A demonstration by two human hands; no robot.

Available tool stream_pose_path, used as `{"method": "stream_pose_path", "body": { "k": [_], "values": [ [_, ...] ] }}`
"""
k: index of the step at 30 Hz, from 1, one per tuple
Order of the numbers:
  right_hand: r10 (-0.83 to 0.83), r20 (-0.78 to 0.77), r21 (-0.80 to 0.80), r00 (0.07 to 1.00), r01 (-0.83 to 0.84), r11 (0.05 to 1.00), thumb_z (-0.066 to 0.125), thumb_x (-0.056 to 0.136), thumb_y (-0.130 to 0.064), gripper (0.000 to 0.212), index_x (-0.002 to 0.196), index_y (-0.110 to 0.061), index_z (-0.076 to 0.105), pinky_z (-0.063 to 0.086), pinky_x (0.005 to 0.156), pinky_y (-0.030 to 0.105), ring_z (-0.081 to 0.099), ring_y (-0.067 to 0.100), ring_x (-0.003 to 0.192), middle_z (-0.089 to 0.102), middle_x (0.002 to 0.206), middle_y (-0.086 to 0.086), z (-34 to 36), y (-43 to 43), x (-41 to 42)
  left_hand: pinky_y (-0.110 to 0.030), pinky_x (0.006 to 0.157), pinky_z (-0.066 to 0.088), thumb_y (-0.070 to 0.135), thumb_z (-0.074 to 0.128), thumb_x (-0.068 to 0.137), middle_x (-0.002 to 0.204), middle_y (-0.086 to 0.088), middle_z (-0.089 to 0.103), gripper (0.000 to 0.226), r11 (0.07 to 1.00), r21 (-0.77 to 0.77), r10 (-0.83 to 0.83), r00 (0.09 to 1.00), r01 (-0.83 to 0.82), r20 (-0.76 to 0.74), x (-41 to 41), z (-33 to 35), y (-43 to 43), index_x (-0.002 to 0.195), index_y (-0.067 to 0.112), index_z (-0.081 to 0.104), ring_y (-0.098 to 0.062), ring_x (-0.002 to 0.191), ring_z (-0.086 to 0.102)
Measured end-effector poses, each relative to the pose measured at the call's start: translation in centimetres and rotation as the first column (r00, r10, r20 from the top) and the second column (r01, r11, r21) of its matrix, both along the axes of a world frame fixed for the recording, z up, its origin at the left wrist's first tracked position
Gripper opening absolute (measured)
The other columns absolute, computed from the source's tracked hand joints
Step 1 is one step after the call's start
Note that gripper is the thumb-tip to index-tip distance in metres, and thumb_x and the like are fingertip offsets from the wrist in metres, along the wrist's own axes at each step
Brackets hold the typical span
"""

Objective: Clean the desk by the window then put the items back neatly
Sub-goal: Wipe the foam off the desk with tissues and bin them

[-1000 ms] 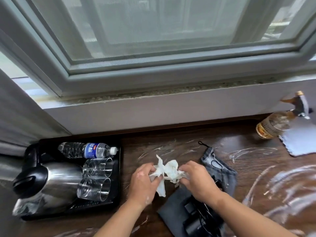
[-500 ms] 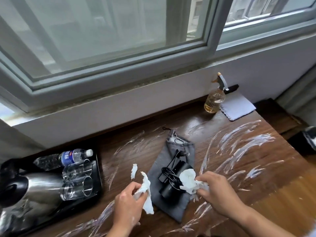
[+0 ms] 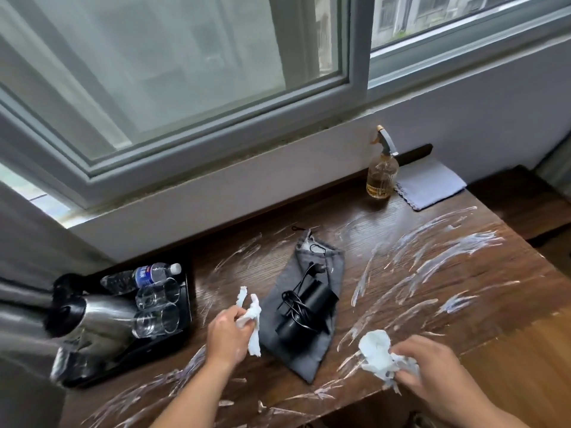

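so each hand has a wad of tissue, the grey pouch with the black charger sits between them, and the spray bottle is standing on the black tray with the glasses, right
Not quite. The head view shows the spray bottle standing on the desk by the window wall, beside the folded cloth, far from the black tray. The rest holds.

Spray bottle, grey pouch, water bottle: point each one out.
Spray bottle (image 3: 381, 177), head view, on its amber glass body.
Grey pouch (image 3: 306, 350), head view, on bare fabric near its lower end.
Water bottle (image 3: 145, 274), head view, on its blue label.
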State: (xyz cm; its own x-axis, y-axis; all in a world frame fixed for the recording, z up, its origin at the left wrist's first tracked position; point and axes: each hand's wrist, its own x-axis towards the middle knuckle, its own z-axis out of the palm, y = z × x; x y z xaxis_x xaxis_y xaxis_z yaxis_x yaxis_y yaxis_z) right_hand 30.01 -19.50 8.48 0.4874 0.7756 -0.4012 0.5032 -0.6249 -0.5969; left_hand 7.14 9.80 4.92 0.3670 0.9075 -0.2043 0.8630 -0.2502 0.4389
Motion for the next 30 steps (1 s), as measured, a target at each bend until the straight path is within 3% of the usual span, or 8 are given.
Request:
{"method": "stream_pose_path", "body": {
  "k": [5,10,13,17,21,23,26,30],
  "values": [
    [-0.016,-0.015,0.007,1.0,0.016,1.0,0.083,0.075,-0.013,0.025,0.099,-0.02,0.079,0.039,0.08,0.016,0.061,0.007,0.087,0.06,0.088,-0.016,-0.5,-1.4,1.0,-0.029,0.065,0.037,0.026,0.073,0.083,0.08,0.001,0.068,0.009,0.999,0.023,0.035,0.995,-0.033,-0.093,0.4,0.3,2.6,0.076,0.023,0.068,-0.023,0.077,0.057],
    [0.009,-0.003,0.06,1.0,-0.009,0.998,0.08,0.081,-0.022,0.027,0.107,-0.027,0.076,0.044,0.087,0.021,0.059,0.002,0.094,0.06,0.096,-0.02,-0.8,-0.6,1.2,-0.027,0.064,0.037,0.026,0.075,0.081,0.073,0.006,0.063,0.017,0.999,0.013,0.045,0.991,-0.044,-0.127,0.6,-0.2,3.6,0.069,0.028,0.063,-0.018,0.073,0.054],
    [0.017,0.009,0.077,1.0,-0.017,0.997,0.076,0.083,-0.025,0.028,0.11,-0.03,0.074,0.042,0.083,0.017,0.058,0.002,0.094,0.059,0.098,-0.02,-1.0,0.3,1.0,-0.026,0.07,0.039,0.027,0.077,0.081,0.09,0.0,0.069,0.005,1.0,0.018,-0.011,0.987,0.014,-0.162,0.8,-1.2,4.5,0.08,0.025,0.072,-0.021,0.083,0.058],
    [0.003,0.013,0.084,1.0,-0.005,0.996,0.073,0.086,-0.027,0.031,0.117,-0.031,0.071,0.035,0.082,0.009,0.056,0.001,0.096,0.057,0.102,-0.02,-1.3,1.9,0.6,-0.03,0.089,0.043,0.029,0.079,0.082,0.115,-0.004,0.069,0.017,0.992,0.024,-0.115,0.965,0.124,-0.235,1.2,-3.2,6.2,0.094,0.017,0.078,-0.025,0.113,0.061],
    [-0.055,0.011,0.077,0.998,0.054,0.996,0.071,0.087,-0.026,0.032,0.119,-0.028,0.071,0.031,0.083,0.007,0.056,0.002,0.098,0.057,0.103,-0.017,-1.5,3.3,0.0,-0.031,0.105,0.04,0.033,0.079,0.082,0.148,-0.003,0.053,0.027,0.986,-0.037,-0.165,0.947,0.161,-0.274,1.7,-5.0,7.7,0.105,0.019,0.079,-0.021,0.135,0.049],
    [-0.074,0.009,0.06,0.997,0.074,0.995,0.071,0.088,-0.026,0.033,0.121,-0.027,0.07,0.032,0.085,0.008,0.057,0.005,0.102,0.058,0.105,-0.015,-1.7,3.8,-0.3,-0.03,0.101,0.041,0.029,0.08,0.081,0.143,-0.005,0.058,0.023,0.981,-0.037,-0.196,0.945,0.193,-0.262,1.9,-5.7,8.0,0.1,0.015,0.08,-0.022,0.131,0.053],
    [-0.106,0.01,0.05,0.994,0.105,0.993,0.072,0.088,-0.025,0.034,0.122,-0.025,0.07,0.032,0.086,0.009,0.057,0.006,0.103,0.056,0.104,-0.016,-1.9,4.2,-0.7,-0.033,0.086,0.046,0.02,0.08,0.078,0.117,-0.012,0.07,0.018,0.971,-0.001,-0.231,0.944,0.238,-0.236,2.1,-6.3,7.9,0.088,0.006,0.079,-0.03,0.108,0.062],
    [-0.14,0.012,0.029,0.99,0.14,0.99,0.074,0.086,-0.024,0.034,0.12,-0.025,0.072,0.037,0.086,0.014,0.058,0.007,0.099,0.055,0.099,-0.017,-2.1,4.7,-1.2,-0.032,0.079,0.045,0.02,0.08,0.078,0.109,-0.011,0.068,0.019,0.982,-0.011,-0.189,0.958,0.191,-0.217,1.9,-6.6,7.6,0.093,0.009,0.077,-0.033,0.096,0.063]
  ]
}}
